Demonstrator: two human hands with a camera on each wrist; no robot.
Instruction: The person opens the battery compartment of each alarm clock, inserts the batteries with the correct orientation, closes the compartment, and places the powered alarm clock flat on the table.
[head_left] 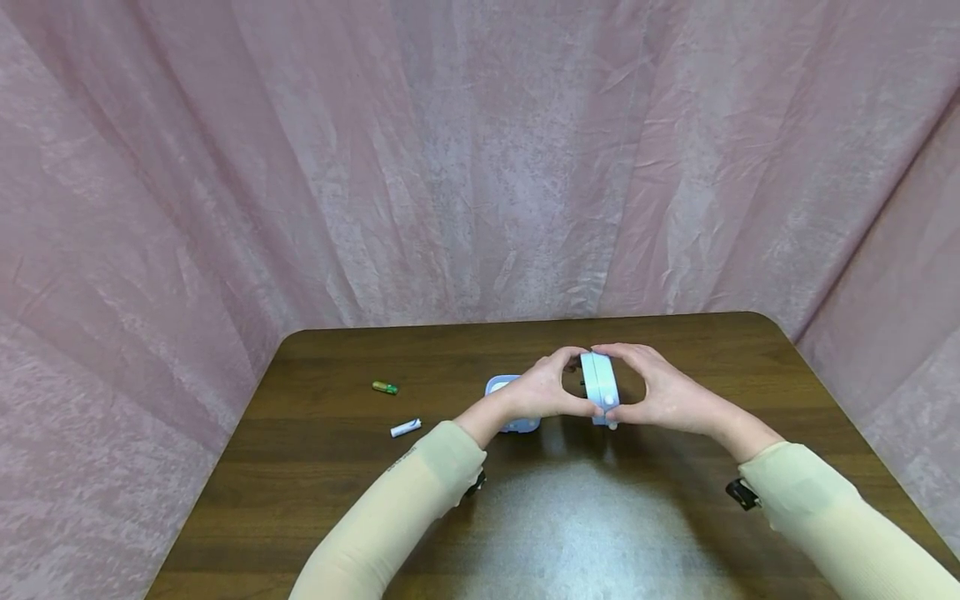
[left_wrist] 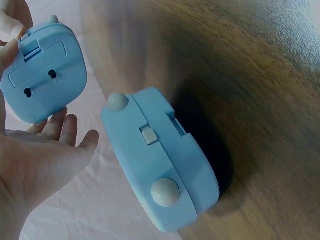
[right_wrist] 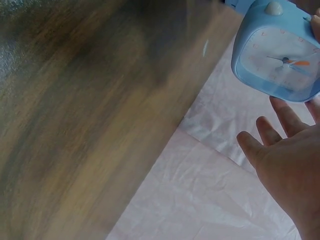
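A light blue alarm clock (head_left: pixel 600 387) is raised off the table between my two hands. My left hand (head_left: pixel 551 389) pinches its edges from the left, thumb at the near edge and fingers at the far edge. From the right, my right hand (head_left: pixel 663 394) grips the same edges. In the left wrist view the clock's back (left_wrist: pixel 45 75) shows a closed battery cover and two dark holes. Its white dial (right_wrist: pixel 280 57), with an orange hand, appears in the right wrist view. A second blue clock (left_wrist: pixel 160 160) rests on the table, partly hidden by my left forearm in the head view.
On the left of the brown wooden table (head_left: pixel 315 500) lie a green-and-gold battery (head_left: pixel 385 387) and a white cylinder (head_left: pixel 406 427) that looks like a battery. Pink curtains (head_left: pixel 510 167) hang behind the table's far edge and at its sides.
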